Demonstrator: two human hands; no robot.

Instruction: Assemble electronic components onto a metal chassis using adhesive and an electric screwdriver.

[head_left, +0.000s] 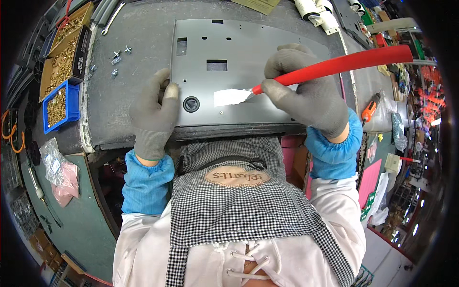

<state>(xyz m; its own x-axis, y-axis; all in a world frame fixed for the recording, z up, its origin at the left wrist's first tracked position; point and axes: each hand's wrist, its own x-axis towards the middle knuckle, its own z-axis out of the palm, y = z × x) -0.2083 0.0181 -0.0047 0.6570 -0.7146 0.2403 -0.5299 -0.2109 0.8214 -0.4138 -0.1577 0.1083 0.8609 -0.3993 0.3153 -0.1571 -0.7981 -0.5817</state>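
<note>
A grey sheet-metal panel (258,52) with square cutouts and round holes lies flat on the dark bench in front of me. My left hand (155,107), in a grey glove, is closed on the panel's left edge, thumb toward its top face. In my gloved right hand (306,88) is a tool with a long, thick red handle (339,63). Its narrow, pale tip reaches a bright white patch (231,97) on the panel; whether this is a blade, paste or a label I cannot make out. Left of the patch sits a black round fitting (191,104).
Small brass parts fill cardboard boxes (60,64) and a blue bin (61,106) at the left. Several loose metal fasteners (116,58) and a wrench (113,18) lie beyond my left hand. White cylindrical parts (318,14) stand far right; an orange-handled tool (370,109) lies right.
</note>
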